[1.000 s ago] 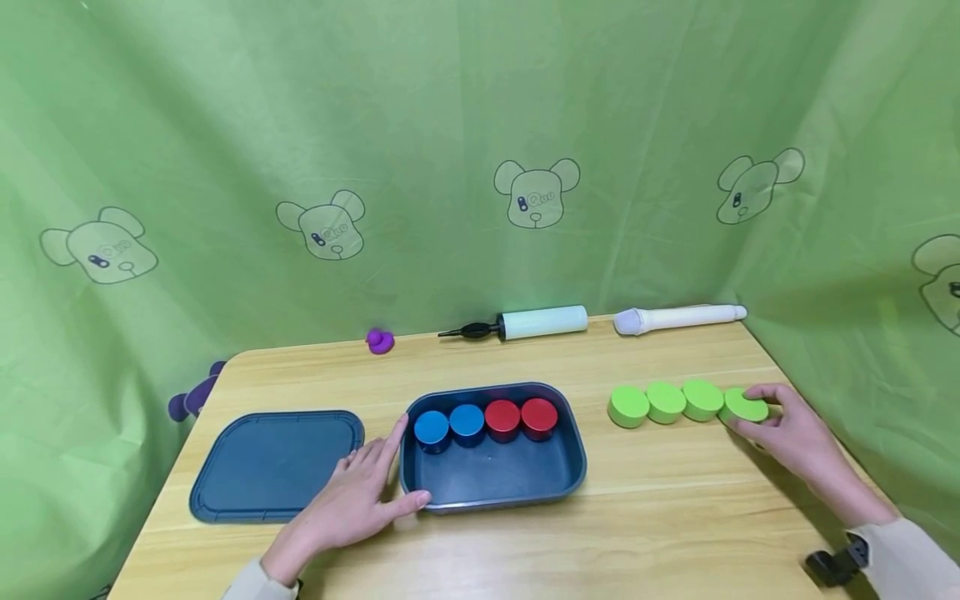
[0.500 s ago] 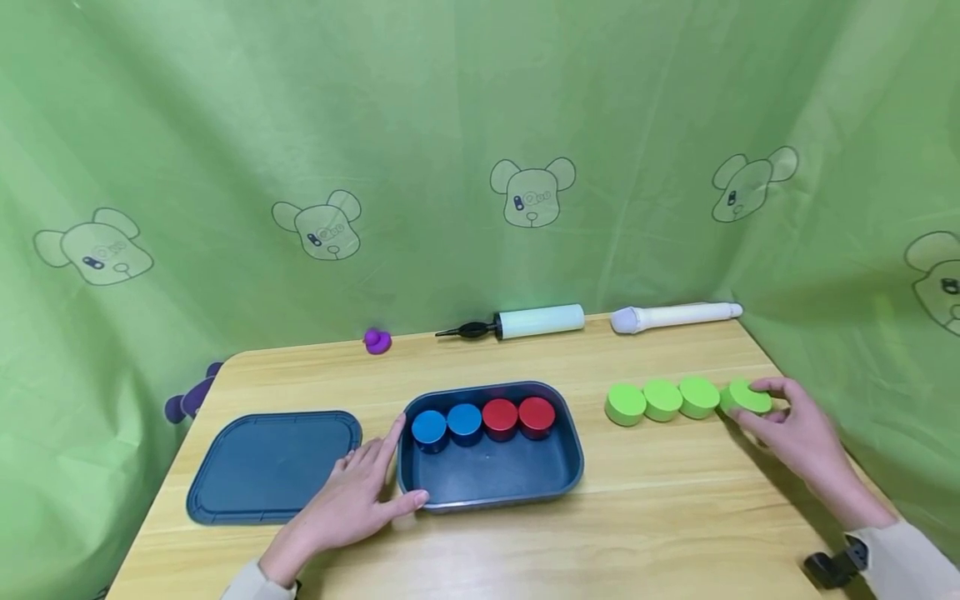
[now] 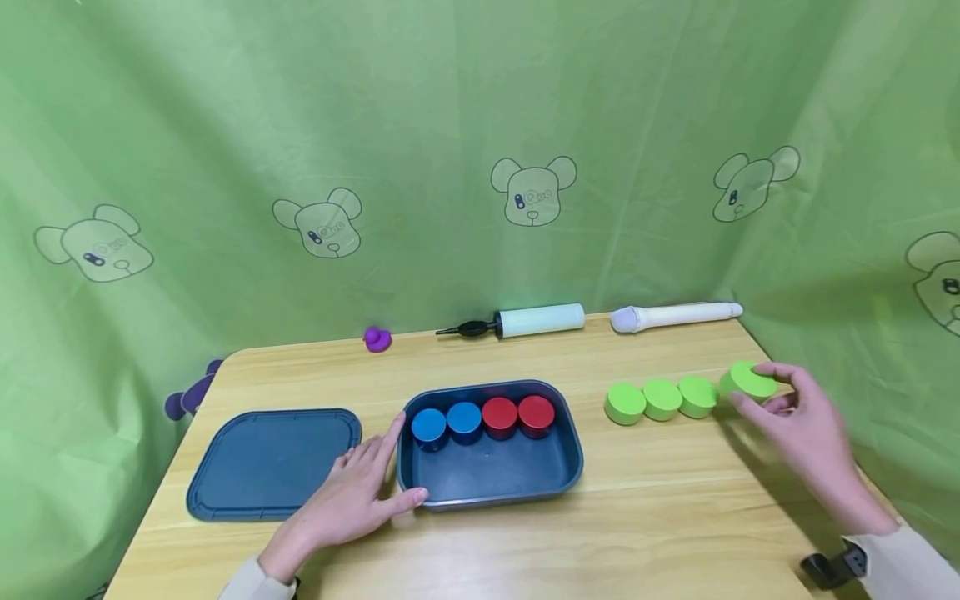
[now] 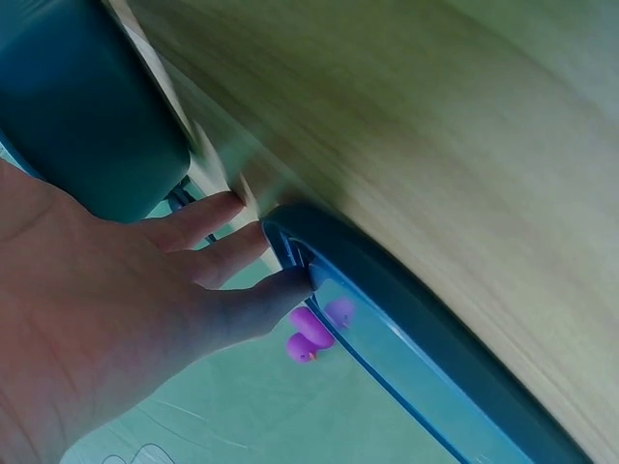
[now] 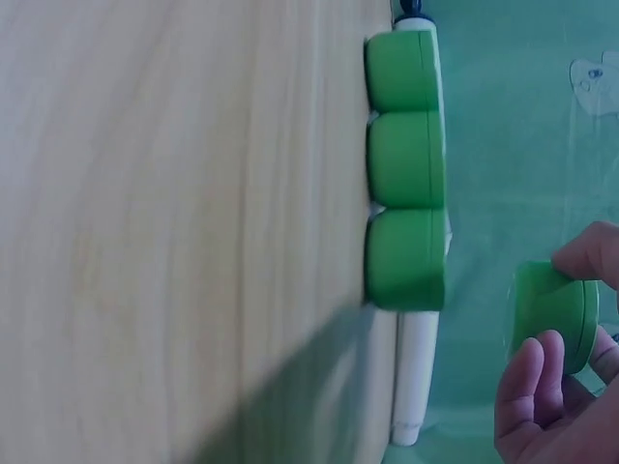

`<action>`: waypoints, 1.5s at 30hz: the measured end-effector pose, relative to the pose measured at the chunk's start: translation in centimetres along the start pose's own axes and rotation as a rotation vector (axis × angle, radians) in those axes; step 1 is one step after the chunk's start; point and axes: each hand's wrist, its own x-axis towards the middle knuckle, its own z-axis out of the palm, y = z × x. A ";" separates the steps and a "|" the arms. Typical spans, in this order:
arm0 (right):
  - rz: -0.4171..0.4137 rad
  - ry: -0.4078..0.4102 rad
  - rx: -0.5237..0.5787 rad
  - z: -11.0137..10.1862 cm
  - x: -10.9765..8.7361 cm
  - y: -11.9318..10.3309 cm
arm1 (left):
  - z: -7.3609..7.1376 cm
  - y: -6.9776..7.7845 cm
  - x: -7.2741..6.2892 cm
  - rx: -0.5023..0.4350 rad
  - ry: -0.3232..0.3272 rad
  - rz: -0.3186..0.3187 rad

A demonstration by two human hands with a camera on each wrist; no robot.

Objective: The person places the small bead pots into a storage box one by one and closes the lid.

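- R hand (image 3: 806, 429): fingers curled, thumb one side + fingertips other, pinching a green tub (image 3: 750, 381) by its sides; gap = tub's width.
- Held tub: up off table, slightly tilted, at R end of the green row, apart from it in R wrist view.
- L hand (image 3: 348, 507): spread, fingers mostly straight, gripping nothing; thumb on near-L rim of dark blue box (image 3: 517, 475), index along its L side. Other fingertips by edge of flat blue lid (image 3: 273, 467); can't tell if touching.
- Row of 3 green tubs (image 3: 662, 400) on table (image 3: 540, 550), side by side, R of box.
- In box, far side, L to R: 2 blue tubs (image 3: 430, 427), 2 red tubs (image 3: 499, 415).
- Table's far edge, L to R: purple duck (image 3: 378, 340), pump (image 3: 542, 320), white stick (image 3: 682, 316).
- Bg: green curtain w/ bear heads (image 3: 427, 108).
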 end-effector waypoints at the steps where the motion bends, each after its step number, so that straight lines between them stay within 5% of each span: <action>1: -0.009 0.006 0.008 0.0 -0.1 -0.3 | 0.0 0.0 0.0 0.000 -0.001 -0.001; 15: -0.113 0.009 0.066 1.3 -1.4 -4.0 | 0.0 -0.1 0.1 -0.005 -0.002 -0.001; 45: -0.254 -0.137 0.142 7.5 -3.4 -12.6 | -0.1 0.0 0.0 -0.011 -0.005 -0.003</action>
